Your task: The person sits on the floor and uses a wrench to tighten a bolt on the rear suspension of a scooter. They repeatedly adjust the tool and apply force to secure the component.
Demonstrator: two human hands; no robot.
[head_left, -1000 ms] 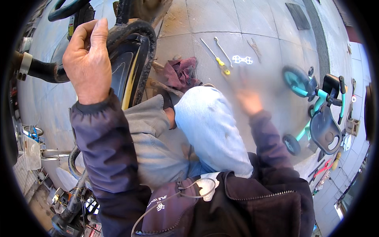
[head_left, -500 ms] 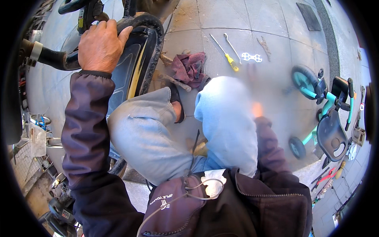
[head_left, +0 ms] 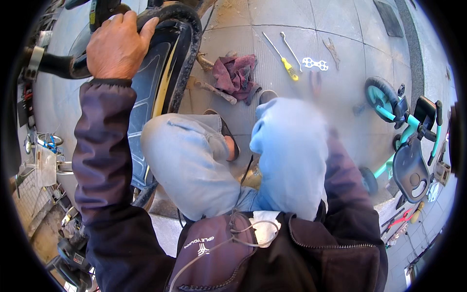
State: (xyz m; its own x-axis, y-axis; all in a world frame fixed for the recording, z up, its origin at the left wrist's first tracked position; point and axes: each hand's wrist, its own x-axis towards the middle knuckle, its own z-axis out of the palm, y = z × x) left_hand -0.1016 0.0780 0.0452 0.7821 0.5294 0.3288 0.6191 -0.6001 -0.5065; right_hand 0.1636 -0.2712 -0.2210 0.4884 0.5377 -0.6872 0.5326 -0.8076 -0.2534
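Observation:
My left hand (head_left: 116, 46) rests on the black tubular frame (head_left: 190, 63) of a bulky vehicle at the upper left, fingers curled over the tube and thumb apart along it. The frame curves round a dark panel with a yellow stripe (head_left: 163, 90). My right forearm (head_left: 348, 168) reaches forward beside my right knee. Its hand cannot be seen, behind the knee and a blurred patch. Beyond that knee lie a yellow-handled screwdriver (head_left: 289, 69), a thin metal wrench (head_left: 290, 49), a flat multi-hole spanner (head_left: 315, 63) and a blurred red-handled tool (head_left: 315, 82).
A crumpled maroon cloth (head_left: 236, 75) lies on the tiled floor near wooden sticks (head_left: 214, 91). Farther right are a rusty forked tool (head_left: 332, 51) and a dark flat plate (head_left: 388, 18). A turquoise child's tricycle (head_left: 411, 160) stands at the right, with red-handled tools (head_left: 402, 220) behind it.
My view has shifted slightly, so the floor tools sit higher. My right hand, blurred beside the knee before, has gone out of sight behind it. My left hand stays on the frame.

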